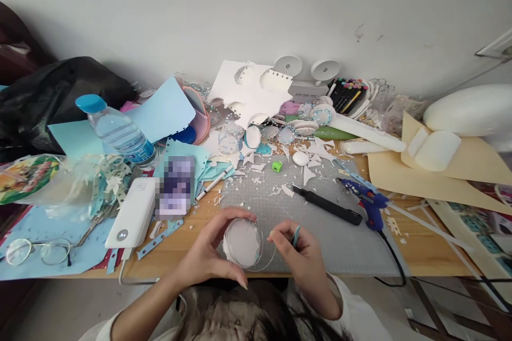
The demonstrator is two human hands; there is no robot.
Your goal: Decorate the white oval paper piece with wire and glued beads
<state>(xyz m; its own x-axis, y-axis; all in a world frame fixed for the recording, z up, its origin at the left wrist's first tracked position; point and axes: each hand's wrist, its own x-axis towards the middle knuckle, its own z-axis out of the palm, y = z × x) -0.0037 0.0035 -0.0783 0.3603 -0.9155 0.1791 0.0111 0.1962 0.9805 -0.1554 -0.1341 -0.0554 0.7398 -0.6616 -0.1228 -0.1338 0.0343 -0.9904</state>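
Observation:
My left hand (208, 250) curls round the edge of a white round disc (242, 242), thumb below and fingers above. A thin wire (267, 265) loops about the disc and runs to my right hand (298, 248). Thumb and forefinger of that hand pinch the wire's end at the disc's right. A small teal piece (296, 236) shows between its other fingers; I cannot make out what it is. Both hands are above the front edge of a grey cutting mat (332, 242). A black utility knife (328, 205) lies on the mat beyond my right hand.
A blue glue gun (366, 200) with its cord lies at right. White paper scraps (308, 175) and a green sharpener (277, 165) are on the mat. Several finished discs (229, 141) pile up behind. At left are a water bottle (120, 130), power bank (132, 213) and eyeglasses (40, 251).

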